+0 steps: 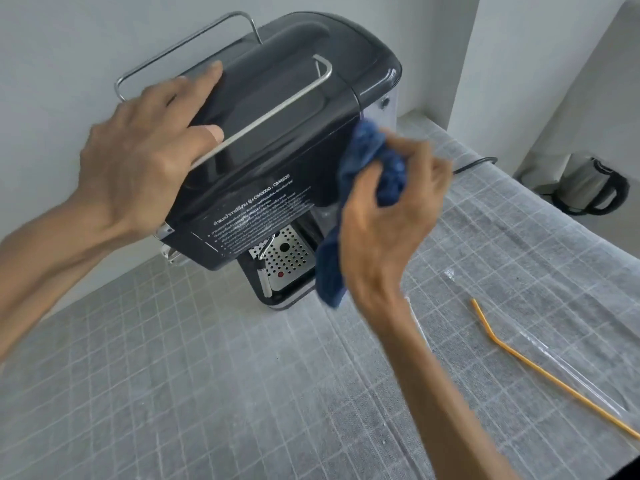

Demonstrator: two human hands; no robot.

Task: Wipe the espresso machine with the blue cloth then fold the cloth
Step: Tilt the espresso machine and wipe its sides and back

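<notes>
A dark grey espresso machine [277, 109] with a metal rail on top stands against the wall on the counter. Its perforated drip tray [285, 259] shows below the front panel. My left hand [145, 161] rests flat on the machine's top left side, fingers over the lid and thumb by the rail. My right hand [388, 216] grips a bunched blue cloth [367, 157] and presses it against the machine's right front corner. A tail of the cloth hangs down past the drip tray.
The grey counter [214, 375] is covered with a white mesh sheet. An orange bent straw [540, 368] lies at the right beside a clear plastic wrapper. A metal kettle [588, 185] sits at the far right, low down. A black cord [474, 164] runs behind the machine.
</notes>
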